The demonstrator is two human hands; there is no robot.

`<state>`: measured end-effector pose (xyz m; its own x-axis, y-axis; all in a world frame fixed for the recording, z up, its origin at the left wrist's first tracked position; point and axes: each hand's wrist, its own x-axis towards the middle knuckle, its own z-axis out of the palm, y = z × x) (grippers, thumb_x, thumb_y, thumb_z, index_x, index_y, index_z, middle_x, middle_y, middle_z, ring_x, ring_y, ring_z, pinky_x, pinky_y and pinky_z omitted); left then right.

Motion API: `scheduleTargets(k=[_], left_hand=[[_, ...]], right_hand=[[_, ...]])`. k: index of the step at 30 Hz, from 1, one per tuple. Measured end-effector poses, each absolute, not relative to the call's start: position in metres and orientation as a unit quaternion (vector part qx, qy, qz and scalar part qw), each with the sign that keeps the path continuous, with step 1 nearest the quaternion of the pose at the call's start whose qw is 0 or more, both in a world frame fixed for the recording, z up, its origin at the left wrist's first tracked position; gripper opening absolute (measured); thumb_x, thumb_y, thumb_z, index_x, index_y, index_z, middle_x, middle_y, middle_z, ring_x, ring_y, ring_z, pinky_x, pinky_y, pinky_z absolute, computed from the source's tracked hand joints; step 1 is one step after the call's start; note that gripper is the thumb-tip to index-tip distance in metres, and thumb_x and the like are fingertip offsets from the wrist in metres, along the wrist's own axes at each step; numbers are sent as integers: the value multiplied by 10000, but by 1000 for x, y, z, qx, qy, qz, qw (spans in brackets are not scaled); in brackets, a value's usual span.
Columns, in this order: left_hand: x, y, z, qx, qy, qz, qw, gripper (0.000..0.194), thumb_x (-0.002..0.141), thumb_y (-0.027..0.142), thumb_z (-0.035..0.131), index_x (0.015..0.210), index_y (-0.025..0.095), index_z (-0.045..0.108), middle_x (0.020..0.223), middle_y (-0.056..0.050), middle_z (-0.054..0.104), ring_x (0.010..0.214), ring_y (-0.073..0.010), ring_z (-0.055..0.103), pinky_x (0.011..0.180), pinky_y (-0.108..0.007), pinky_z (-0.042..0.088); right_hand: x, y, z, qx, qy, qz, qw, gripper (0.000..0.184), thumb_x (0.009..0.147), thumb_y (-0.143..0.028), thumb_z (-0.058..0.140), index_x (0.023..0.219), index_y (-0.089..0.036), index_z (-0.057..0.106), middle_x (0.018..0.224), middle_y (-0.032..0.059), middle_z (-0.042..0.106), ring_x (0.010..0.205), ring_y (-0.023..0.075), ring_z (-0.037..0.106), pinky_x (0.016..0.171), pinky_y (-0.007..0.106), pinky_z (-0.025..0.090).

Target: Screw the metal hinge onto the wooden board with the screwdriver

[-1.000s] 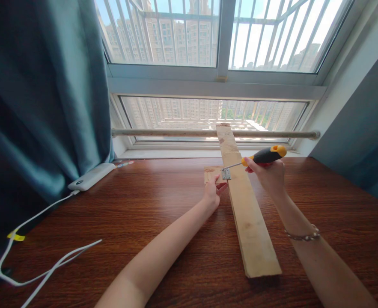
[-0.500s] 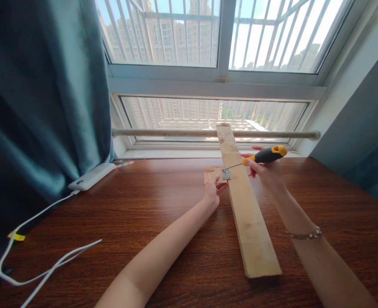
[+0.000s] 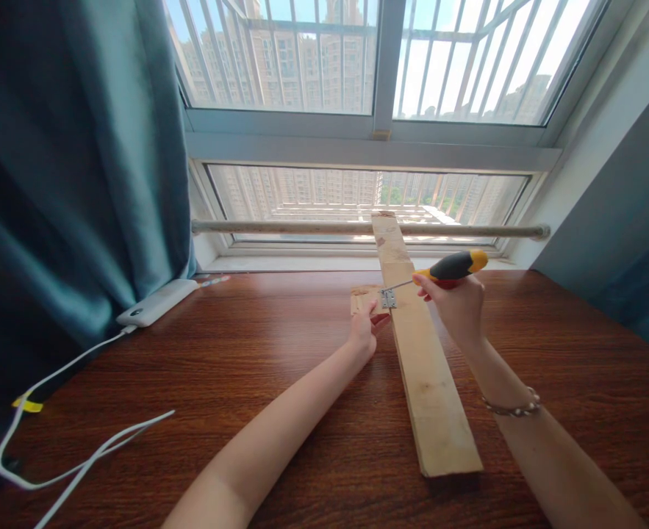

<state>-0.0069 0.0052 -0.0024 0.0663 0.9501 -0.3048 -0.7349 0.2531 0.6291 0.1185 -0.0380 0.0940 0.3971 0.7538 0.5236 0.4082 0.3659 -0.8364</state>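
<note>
A long pale wooden board (image 3: 431, 382) lies lengthwise on the brown table, its far end near the window. Against its left edge sits a small wooden block (image 3: 361, 295), and a metal hinge (image 3: 389, 298) spans the two. My left hand (image 3: 364, 329) grips the small block, thumb on top and fingers at its near side. In my right hand (image 3: 459, 305) is a screwdriver (image 3: 450, 267) with a black and yellow handle, held tilted. Its shaft reaches left over the board, and the tip meets the hinge's upper part. Any screw under the tip is too small to make out.
On the left of the wood-grain table (image 3: 280, 323) lies a white power bank (image 3: 159, 303) with a white cable (image 3: 81, 367) looping toward the front. A blue curtain (image 3: 81, 162) hangs at left. A horizontal pipe (image 3: 291, 228) runs before the window.
My right hand has turned about the screwdriver; its fingers, spread before, are now curled around the handle. The handle has shifted slightly left. My left hand, block and board stay put.
</note>
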Motion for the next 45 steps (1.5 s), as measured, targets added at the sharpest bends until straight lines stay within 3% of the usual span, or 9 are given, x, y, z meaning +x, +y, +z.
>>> scheduleTargets(k=[3,8,12,23,29,33,37,45], left_hand=[[-7,5,-3,157,345,591,712,122,726,150,581,834,102,612,731,-66,679,535,-128,611,624,-283,519],[-7,6,-5,152,346,592,712,127,727,163,595,843,111,608,757,-73,683,543,-128,615,646,-292,520],[-7,6,-3,154,354,588,711,98,729,159,589,810,109,612,724,-67,677,535,-129,614,670,-304,524],[-7,6,-3,152,350,588,714,121,721,158,590,826,104,619,731,-64,679,529,-130,611,630,-286,532],[-7,6,-1,150,360,580,715,110,739,166,582,821,102,618,721,-75,673,521,-126,604,635,-282,533],[-7,5,0,153,365,580,712,146,745,172,584,870,104,617,761,-74,679,522,-122,608,616,-275,531],[-7,6,-2,150,362,582,712,169,740,162,584,897,104,607,795,-74,683,529,-122,615,617,-274,532],[-6,10,-8,148,371,586,705,213,727,175,601,926,98,592,736,-72,673,505,-129,606,609,-290,529]], right_hand=[[114,-36,87,-577,-492,76,648,325,636,-438,688,580,-124,625,497,48,622,413,165,582,421,258,469],[120,-40,98,-557,-468,87,680,333,672,-419,657,511,-147,552,407,2,542,328,129,511,336,227,399],[124,-43,104,-559,-503,82,655,326,666,-396,670,506,-152,524,393,-11,523,300,117,484,318,216,370],[121,-42,95,-575,-563,77,589,301,680,-416,659,589,-137,594,435,14,571,374,143,557,403,230,437],[116,-50,104,-520,-599,172,584,282,693,-404,648,764,-131,653,518,27,621,397,150,569,370,233,442],[109,-52,99,-543,-561,137,609,322,644,-451,678,671,-132,638,489,18,597,358,131,528,351,227,409],[105,-46,88,-579,-489,51,650,382,586,-474,709,489,-162,511,428,-1,543,341,123,498,353,226,383],[114,-46,101,-555,-435,41,708,331,643,-402,668,500,-183,466,425,-13,527,316,120,477,310,228,359]])
